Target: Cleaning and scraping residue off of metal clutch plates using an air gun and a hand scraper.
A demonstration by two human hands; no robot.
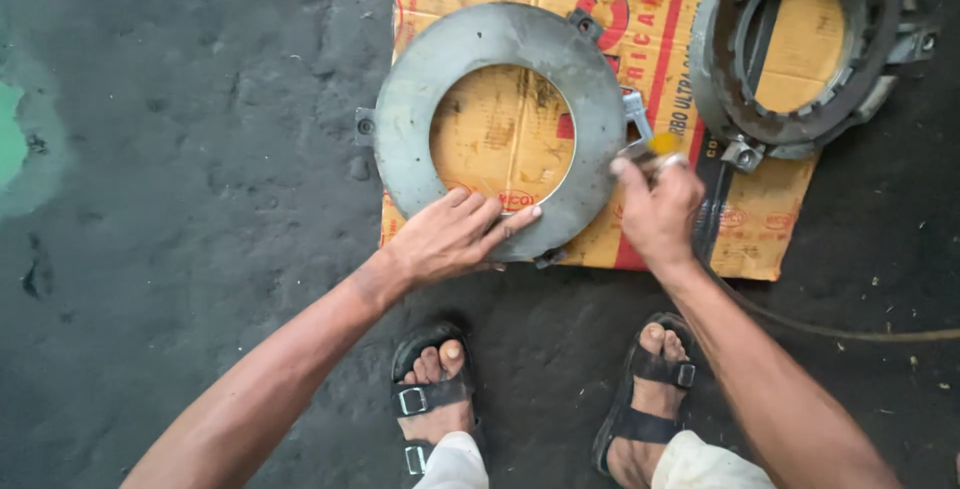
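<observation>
A flat grey metal ring plate (420, 89) with small lugs on its rim lies on a sheet of printed cardboard (640, 239). My left hand (450, 239) presses flat on the plate's near edge, fingers spread. My right hand (655, 209) is closed around a small tool with a yellow tip (662, 144), held against the plate's right rim beside a lug. The tool itself is mostly hidden in the fist.
A second, deeper round metal housing (800, 119) sits at the cardboard's upper right. A thin cable (850, 332) runs along the dark, gritty floor at right. My sandalled feet (440, 399) stand just below the cardboard. A green patch (8, 139) marks the far left floor.
</observation>
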